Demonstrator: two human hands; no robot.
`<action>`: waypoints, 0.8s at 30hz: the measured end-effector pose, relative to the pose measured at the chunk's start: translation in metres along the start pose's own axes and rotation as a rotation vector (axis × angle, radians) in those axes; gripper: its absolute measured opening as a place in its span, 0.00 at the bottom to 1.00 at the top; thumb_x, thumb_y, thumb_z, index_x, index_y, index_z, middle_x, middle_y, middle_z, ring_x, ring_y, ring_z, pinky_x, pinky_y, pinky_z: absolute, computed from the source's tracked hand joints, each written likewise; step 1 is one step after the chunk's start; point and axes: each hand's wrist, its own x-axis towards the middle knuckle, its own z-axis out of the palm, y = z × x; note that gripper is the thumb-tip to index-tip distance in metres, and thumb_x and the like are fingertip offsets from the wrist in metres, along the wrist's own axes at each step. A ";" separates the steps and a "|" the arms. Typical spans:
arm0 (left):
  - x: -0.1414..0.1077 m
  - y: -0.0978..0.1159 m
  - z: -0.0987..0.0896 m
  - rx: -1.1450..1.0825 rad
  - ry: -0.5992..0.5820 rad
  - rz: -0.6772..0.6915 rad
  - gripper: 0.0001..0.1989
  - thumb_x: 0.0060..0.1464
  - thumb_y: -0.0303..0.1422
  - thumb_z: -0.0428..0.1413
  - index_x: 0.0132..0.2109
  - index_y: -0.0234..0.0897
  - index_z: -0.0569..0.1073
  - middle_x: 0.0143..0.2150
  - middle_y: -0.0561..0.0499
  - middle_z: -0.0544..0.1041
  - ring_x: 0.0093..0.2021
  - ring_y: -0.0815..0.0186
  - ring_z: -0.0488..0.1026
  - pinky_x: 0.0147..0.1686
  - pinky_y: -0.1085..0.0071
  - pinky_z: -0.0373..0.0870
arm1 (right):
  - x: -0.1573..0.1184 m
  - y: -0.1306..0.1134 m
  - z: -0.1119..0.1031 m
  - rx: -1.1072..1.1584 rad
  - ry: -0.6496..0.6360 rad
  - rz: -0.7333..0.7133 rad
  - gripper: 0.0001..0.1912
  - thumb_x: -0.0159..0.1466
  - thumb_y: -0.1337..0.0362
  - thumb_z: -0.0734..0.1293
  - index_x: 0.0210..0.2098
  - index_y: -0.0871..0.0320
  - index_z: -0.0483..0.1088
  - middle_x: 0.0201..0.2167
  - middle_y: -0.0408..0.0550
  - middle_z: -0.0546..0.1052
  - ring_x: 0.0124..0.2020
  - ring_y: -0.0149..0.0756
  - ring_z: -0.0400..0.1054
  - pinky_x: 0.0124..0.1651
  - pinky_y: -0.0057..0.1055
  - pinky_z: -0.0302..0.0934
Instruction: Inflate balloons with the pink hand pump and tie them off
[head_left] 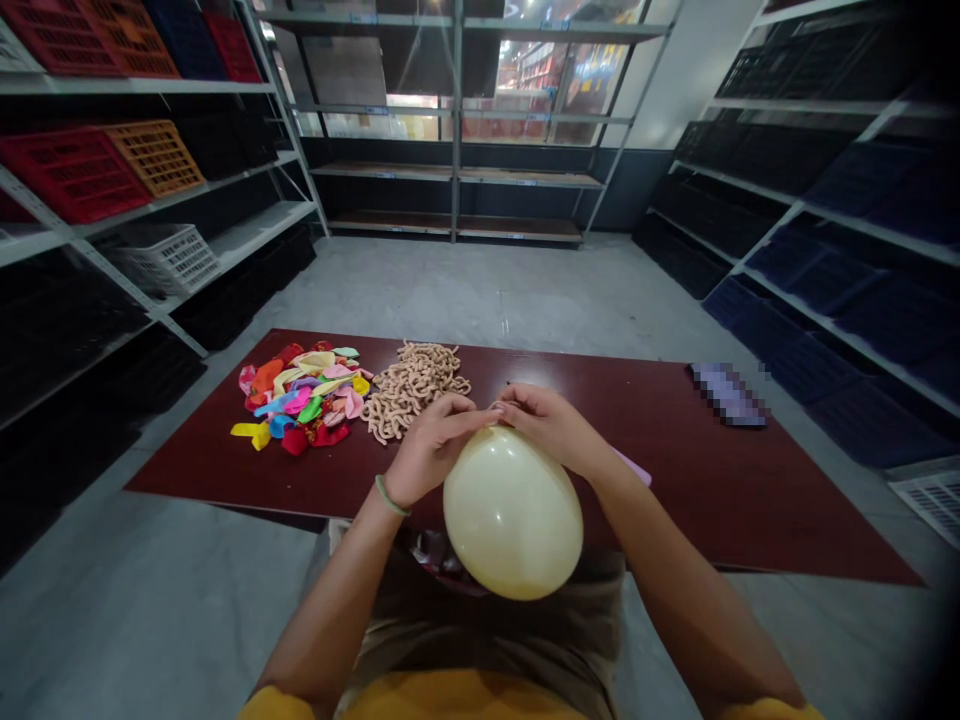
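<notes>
A pale yellow inflated balloon hangs over my lap at the table's near edge, its neck end pointing up and away from me. My left hand and my right hand meet at that neck, fingertips pinched together on it. The neck itself is mostly hidden by the fingers. Just beyond my left hand lies a heap of beige, curled, string-like pieces. To its left is a pile of flat, uninflated balloons in many colours. Part of a pink flat object shows behind my right forearm.
The dark red table spans the view before me. A blurred-out, phone-like flat object lies at its right. Shelves with red, orange and white crates stand left, dark bins right, and a metal rack at the back.
</notes>
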 end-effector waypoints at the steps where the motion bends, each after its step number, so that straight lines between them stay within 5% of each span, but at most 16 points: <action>1: 0.001 -0.002 -0.002 0.024 -0.056 0.019 0.20 0.62 0.26 0.53 0.57 0.50 0.74 0.42 0.48 0.72 0.42 0.65 0.70 0.40 0.68 0.69 | 0.001 0.002 0.000 0.006 -0.002 0.001 0.11 0.65 0.55 0.63 0.36 0.56 0.69 0.32 0.43 0.74 0.31 0.31 0.66 0.33 0.28 0.59; 8: 0.005 0.000 -0.010 0.140 -0.203 0.006 0.17 0.62 0.26 0.51 0.55 0.44 0.74 0.43 0.46 0.70 0.44 0.62 0.69 0.42 0.66 0.68 | 0.002 0.007 0.000 -0.012 -0.037 -0.001 0.11 0.66 0.55 0.62 0.36 0.56 0.69 0.31 0.42 0.73 0.31 0.31 0.65 0.34 0.28 0.59; 13: 0.004 0.004 -0.012 0.173 -0.199 -0.029 0.10 0.64 0.26 0.48 0.46 0.39 0.73 0.43 0.46 0.71 0.45 0.61 0.68 0.44 0.65 0.67 | 0.001 0.003 -0.002 -0.084 -0.057 -0.033 0.12 0.66 0.54 0.61 0.35 0.56 0.68 0.31 0.42 0.72 0.32 0.32 0.64 0.34 0.29 0.57; 24: 0.003 0.008 -0.015 0.229 -0.140 -0.049 0.08 0.65 0.27 0.47 0.42 0.37 0.71 0.39 0.47 0.73 0.43 0.62 0.71 0.43 0.66 0.68 | -0.001 0.006 -0.003 -0.088 -0.072 -0.039 0.12 0.67 0.54 0.60 0.35 0.55 0.66 0.31 0.41 0.70 0.32 0.32 0.63 0.34 0.28 0.56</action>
